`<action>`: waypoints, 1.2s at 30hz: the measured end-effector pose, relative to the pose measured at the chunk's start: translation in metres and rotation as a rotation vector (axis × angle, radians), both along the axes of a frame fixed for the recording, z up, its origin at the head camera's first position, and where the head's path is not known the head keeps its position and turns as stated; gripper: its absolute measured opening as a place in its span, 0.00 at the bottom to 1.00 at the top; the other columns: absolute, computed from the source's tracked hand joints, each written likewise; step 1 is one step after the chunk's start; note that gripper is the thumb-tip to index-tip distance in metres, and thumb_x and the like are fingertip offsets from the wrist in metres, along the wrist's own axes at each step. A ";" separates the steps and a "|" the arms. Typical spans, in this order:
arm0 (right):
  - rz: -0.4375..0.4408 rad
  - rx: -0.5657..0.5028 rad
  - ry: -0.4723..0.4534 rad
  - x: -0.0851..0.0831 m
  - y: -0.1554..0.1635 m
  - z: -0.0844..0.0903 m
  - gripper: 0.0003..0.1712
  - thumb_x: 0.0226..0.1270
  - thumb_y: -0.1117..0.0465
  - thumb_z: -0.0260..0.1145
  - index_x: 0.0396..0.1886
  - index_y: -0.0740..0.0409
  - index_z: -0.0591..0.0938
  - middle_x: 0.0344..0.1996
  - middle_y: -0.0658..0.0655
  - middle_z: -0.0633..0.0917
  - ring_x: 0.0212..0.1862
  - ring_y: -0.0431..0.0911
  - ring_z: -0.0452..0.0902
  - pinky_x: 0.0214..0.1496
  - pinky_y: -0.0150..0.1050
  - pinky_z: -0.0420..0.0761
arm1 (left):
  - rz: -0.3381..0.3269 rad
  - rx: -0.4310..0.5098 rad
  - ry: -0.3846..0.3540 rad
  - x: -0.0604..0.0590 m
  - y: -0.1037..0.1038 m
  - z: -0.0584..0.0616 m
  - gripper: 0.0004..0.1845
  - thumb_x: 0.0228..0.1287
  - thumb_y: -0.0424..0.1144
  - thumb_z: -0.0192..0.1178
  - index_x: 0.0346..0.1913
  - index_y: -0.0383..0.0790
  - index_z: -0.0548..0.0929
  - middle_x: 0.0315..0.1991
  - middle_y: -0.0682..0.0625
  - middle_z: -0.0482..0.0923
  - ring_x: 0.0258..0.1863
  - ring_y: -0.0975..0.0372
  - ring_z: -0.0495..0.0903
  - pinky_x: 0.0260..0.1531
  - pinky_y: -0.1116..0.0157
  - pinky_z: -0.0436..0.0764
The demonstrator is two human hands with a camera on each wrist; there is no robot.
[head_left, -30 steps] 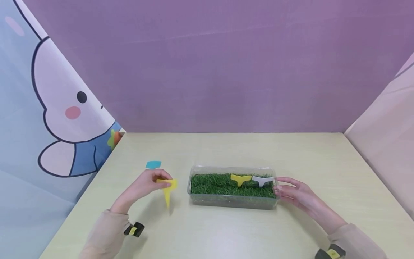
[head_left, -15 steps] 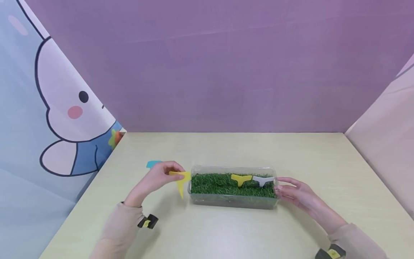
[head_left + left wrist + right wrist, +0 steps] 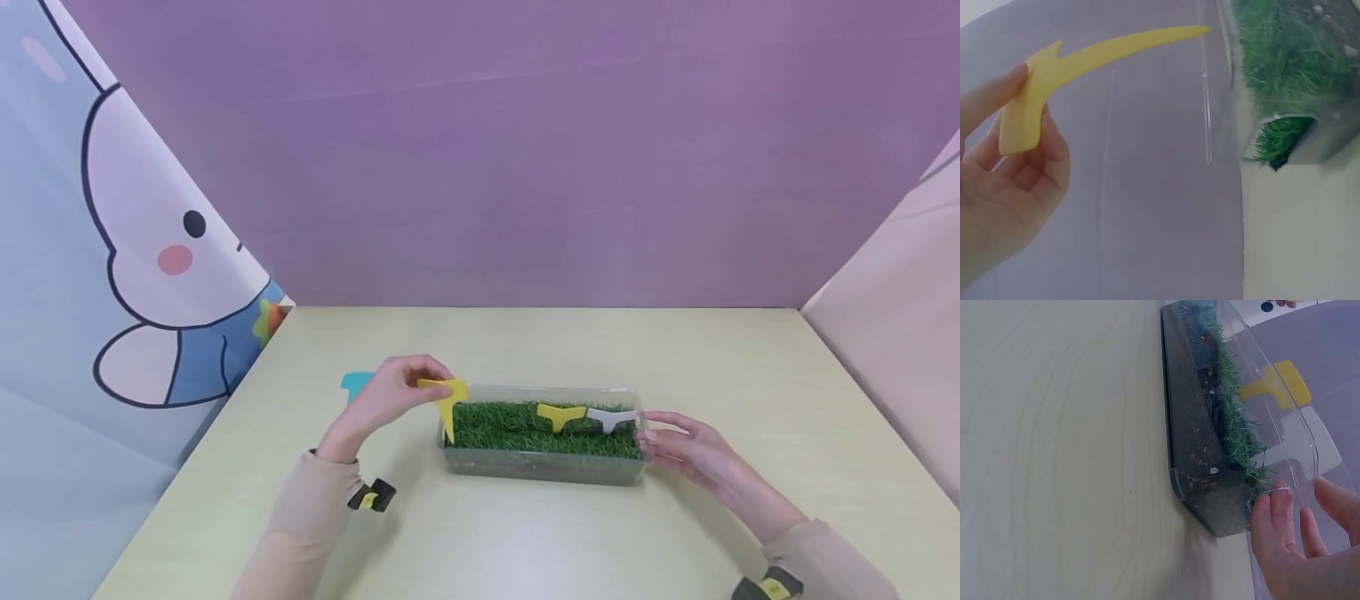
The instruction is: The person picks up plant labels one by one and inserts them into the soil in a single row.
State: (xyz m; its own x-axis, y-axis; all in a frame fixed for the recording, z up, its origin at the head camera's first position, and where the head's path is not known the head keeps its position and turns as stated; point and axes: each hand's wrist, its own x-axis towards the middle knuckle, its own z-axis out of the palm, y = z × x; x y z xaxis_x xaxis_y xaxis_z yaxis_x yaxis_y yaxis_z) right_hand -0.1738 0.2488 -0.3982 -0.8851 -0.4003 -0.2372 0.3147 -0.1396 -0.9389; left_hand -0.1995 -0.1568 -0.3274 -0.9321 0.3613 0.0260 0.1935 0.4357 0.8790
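A clear plastic box [image 3: 542,469] filled with green turf [image 3: 525,429] sits mid-table. Two T-shaped plant tags stand in the turf: a yellow one [image 3: 559,414] and a white one [image 3: 611,417]. My left hand [image 3: 397,392] pinches the head of another yellow tag [image 3: 446,400], its point down over the box's left end; the same tag [image 3: 1066,75] shows in the left wrist view beside the box corner [image 3: 1291,134]. My right hand [image 3: 675,446] rests straight fingers [image 3: 1275,515] against the box's right end wall [image 3: 1235,506].
A blue tag [image 3: 354,382] lies flat on the pale wooden table [image 3: 525,542] behind my left hand. A purple backdrop stands at the back, a cartoon rabbit panel [image 3: 135,250] at the left, a pale panel at the right.
My left hand has carried the yellow tag rightward and a little up, from beside the box to over its left end. My right hand has stayed at the box's right end.
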 end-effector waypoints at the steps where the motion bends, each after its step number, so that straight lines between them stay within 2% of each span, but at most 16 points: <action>1: 0.000 -0.001 -0.001 0.000 0.000 0.000 0.14 0.61 0.67 0.57 0.46 0.50 0.73 0.38 0.52 0.82 0.43 0.42 0.78 0.48 0.32 0.74 | -0.002 0.004 0.003 -0.001 0.002 0.001 0.09 0.55 0.41 0.61 0.38 0.42 0.80 0.38 0.51 0.78 0.40 0.61 0.77 0.40 0.64 0.76; 8: 0.004 -0.013 -0.008 0.000 0.000 0.000 0.13 0.61 0.68 0.57 0.44 0.48 0.74 0.37 0.52 0.82 0.43 0.42 0.78 0.48 0.32 0.74 | 0.012 0.047 0.005 -0.004 0.014 0.006 0.08 0.54 0.39 0.62 0.37 0.42 0.81 0.37 0.51 0.79 0.39 0.61 0.78 0.38 0.63 0.76; 18: 0.002 0.006 0.000 -0.001 0.000 -0.002 0.13 0.61 0.67 0.57 0.43 0.47 0.74 0.38 0.51 0.82 0.43 0.41 0.78 0.48 0.32 0.74 | -0.010 0.045 0.075 -0.012 0.031 -0.001 0.07 0.53 0.36 0.62 0.36 0.39 0.81 0.35 0.50 0.79 0.36 0.61 0.77 0.34 0.64 0.77; 28: 0.000 -0.020 -0.007 -0.001 0.000 -0.002 0.13 0.60 0.67 0.58 0.41 0.45 0.75 0.37 0.52 0.83 0.42 0.42 0.78 0.47 0.32 0.75 | -0.038 0.034 0.077 -0.016 0.045 -0.007 0.07 0.53 0.36 0.62 0.36 0.39 0.81 0.34 0.50 0.79 0.32 0.61 0.76 0.31 0.64 0.76; 36: 0.003 -0.001 0.001 -0.001 0.000 -0.002 0.13 0.61 0.66 0.57 0.42 0.46 0.74 0.37 0.52 0.82 0.42 0.42 0.78 0.48 0.32 0.74 | -0.064 0.034 0.084 -0.016 0.053 -0.011 0.07 0.53 0.35 0.61 0.36 0.39 0.80 0.34 0.51 0.78 0.33 0.62 0.76 0.33 0.65 0.77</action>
